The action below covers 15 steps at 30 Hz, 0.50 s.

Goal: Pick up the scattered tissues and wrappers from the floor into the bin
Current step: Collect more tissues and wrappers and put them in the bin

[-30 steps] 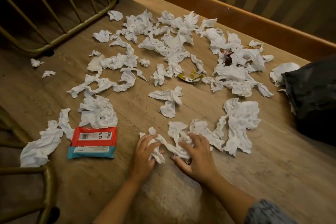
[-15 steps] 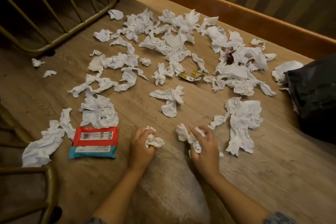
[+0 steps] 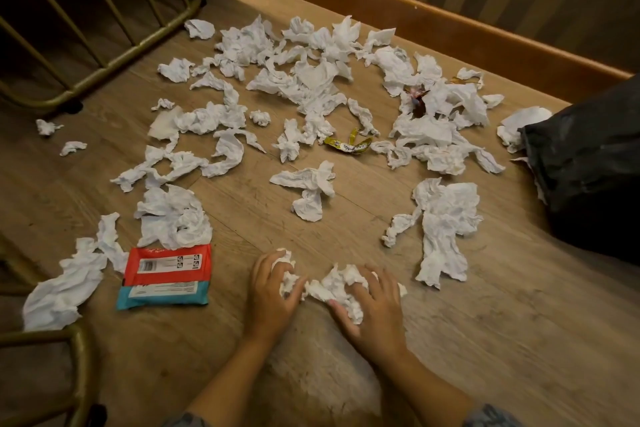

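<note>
Wood-look floor point(image 3: 346, 218) w/ an orange-brown skirting board point(image 3: 450, 24) along a striped wall. Crumpled white tissues point(image 3: 311, 87) all over the middle of it. Low in the frame, both hands are down on a bunched tissue wad point(image 3: 332, 284): left hand point(image 3: 268, 291) has fingers curled round its left end, right hand point(image 3: 372, 305) has fingers dug into and clutching the right part, some fingertips buried in paper. Yellow wrapper point(image 3: 349, 144) lies among the tissues mid-floor; something dark reddish point(image 3: 417, 99) further back, prob another wrapper, mostly hidden under tissue. Red/teal wipes pack point(image 3: 166, 276) flat just left of the left hand, not touching. Black bin bag point(image 3: 588, 166) at right edge, cut off, opening not visible. Gold metal frame point(image 3: 104, 55) top left, another bit bottom left, both cropped.
</note>
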Each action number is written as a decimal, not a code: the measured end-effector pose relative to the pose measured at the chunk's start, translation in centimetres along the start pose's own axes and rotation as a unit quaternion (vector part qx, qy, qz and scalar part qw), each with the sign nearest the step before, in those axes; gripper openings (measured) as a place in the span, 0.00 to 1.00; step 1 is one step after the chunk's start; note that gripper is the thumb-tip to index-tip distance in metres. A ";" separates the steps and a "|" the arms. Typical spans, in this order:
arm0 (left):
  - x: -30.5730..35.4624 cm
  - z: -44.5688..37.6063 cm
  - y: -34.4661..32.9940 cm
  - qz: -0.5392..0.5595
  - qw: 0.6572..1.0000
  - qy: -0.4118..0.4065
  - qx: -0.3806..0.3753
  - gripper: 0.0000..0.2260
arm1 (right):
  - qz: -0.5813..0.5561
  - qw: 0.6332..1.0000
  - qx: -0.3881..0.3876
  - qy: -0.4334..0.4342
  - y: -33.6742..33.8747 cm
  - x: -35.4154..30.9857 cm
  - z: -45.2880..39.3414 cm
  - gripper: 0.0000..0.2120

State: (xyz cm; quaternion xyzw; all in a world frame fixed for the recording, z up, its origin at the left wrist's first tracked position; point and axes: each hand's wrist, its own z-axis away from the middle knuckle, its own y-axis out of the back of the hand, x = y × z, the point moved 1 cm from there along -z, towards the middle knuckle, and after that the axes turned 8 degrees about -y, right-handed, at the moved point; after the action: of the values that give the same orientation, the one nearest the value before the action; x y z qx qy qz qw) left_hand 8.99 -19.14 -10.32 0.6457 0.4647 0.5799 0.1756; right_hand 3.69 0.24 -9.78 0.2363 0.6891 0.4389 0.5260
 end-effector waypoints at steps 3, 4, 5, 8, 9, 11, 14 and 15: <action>0.0 0.3 0.0 0.014 0.999 -0.034 0.019 0.06 | -0.060 0.995 -0.004 0.079 -0.6 0.7 -0.5 0.09; 0.1 0.3 0.1 0.017 0.999 -0.035 0.015 0.06 | -0.064 0.993 -0.016 0.093 -0.5 0.9 -0.8 0.07; 0.3 0.0 0.3 0.026 0.999 -0.023 0.009 0.07 | -0.063 0.993 -0.033 0.098 -0.1 0.9 -1.3 0.07; 1.8 -2.4 1.6 0.073 0.996 0.042 0.006 0.12 | -0.038 0.992 -0.097 0.077 2.7 0.9 -4.1 0.15; 2.5 -3.7 2.1 0.084 0.996 0.039 0.009 0.15 | -0.031 0.991 -0.111 0.073 4.0 0.8 -5.4 0.21; 4.1 -7.1 3.1 0.091 0.996 -0.008 0.003 0.17 | -0.012 0.990 -0.104 0.090 6.9 0.6 -8.2 0.32; 7.5 -12.8 4.4 0.056 0.992 -0.107 -0.025 0.14 | 0.069 0.981 -0.067 0.170 11.9 0.2 -12.5 0.30; 8.9 -14.6 4.8 0.046 0.990 -0.131 -0.033 0.13 | 0.103 0.974 -0.057 0.196 13.7 0.2 -13.8 0.27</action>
State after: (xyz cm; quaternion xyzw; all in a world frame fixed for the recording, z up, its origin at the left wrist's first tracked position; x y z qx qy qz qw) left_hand -3.35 -18.98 2.47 0.7308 0.3880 0.5125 0.2297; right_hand -11.15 2.37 2.64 0.1848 0.7242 0.5673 0.3456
